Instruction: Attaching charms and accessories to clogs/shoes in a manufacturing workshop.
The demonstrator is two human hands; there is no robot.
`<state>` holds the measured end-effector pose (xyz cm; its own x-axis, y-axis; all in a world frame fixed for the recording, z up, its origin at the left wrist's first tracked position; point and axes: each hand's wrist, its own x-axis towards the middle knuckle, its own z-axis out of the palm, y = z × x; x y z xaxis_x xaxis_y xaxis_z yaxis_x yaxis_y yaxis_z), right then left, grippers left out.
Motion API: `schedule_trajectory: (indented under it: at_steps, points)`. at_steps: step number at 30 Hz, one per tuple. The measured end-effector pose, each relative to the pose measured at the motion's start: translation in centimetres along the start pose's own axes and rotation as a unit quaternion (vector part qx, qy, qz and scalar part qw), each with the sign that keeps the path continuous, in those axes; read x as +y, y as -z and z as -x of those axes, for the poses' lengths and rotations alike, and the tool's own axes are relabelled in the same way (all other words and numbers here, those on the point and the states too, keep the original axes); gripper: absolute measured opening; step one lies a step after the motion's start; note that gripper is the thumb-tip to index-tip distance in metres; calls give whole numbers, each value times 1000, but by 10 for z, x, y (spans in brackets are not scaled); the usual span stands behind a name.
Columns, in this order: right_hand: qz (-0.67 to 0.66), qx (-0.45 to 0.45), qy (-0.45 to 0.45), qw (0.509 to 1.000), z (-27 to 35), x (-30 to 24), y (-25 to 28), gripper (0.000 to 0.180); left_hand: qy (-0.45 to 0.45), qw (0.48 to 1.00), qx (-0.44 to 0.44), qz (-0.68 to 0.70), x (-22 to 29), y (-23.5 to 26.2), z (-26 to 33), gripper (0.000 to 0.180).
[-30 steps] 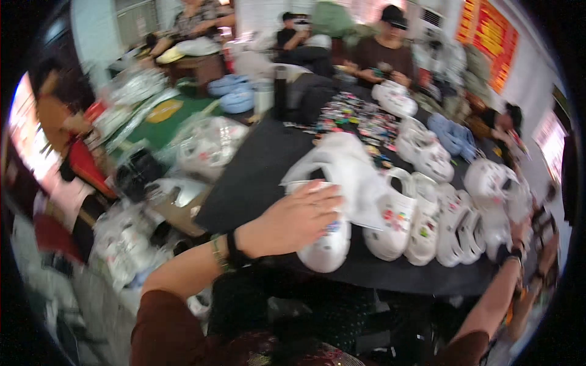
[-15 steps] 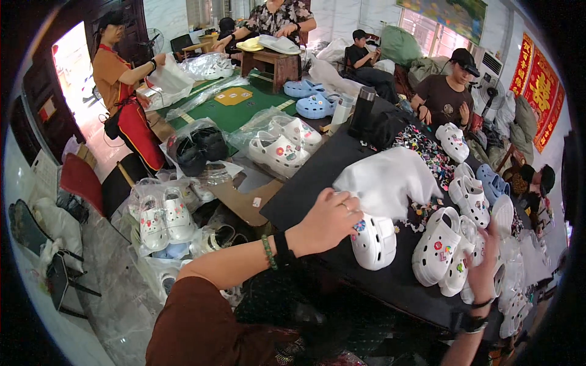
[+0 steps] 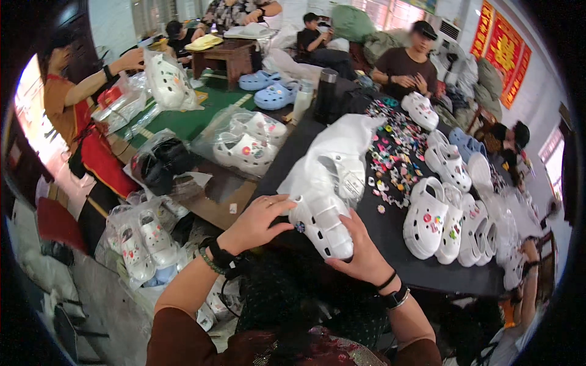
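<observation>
with fingers point(image 3: 276, 200) of left hand point(image 3: 255, 224) parted against white clog point(image 3: 318, 221), of right hand point(image 3: 365, 249) gripping its toe end, at near edge of counter point(image 3: 386, 235); pointing toe-first toward that edge, lengthwise far-left to near-right.

The right hand point(image 3: 366, 251) has brought its fingers point(image 3: 354, 227) from the clog row point(image 3: 450, 232) to the white clog point(image 3: 320, 222).

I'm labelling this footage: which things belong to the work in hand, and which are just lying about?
Seemingly in use:
white clog in the right hand, left hand at its side
translucent white plastic
loose charms, perhaps

Apparently just lying about:
dark bottle
blue clogs
</observation>
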<state>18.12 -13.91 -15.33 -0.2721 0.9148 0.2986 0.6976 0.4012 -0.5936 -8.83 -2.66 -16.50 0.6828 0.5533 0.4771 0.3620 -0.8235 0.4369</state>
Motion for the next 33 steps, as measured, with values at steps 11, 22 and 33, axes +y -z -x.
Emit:
schedule_trajectory:
  at_steps: [11,22,33]
  points:
    - [110,90,-70,987,8,-17,-18,93,105,974,146,135,7,-20,-33,37]
    - [-242,165,-161,943,106,1,82,82,246,933,139,222,-5,0,-64,34]
    - [-398,242,-201,862,190,7,90,97,427,787,96,434,-39,-65,-185,119]
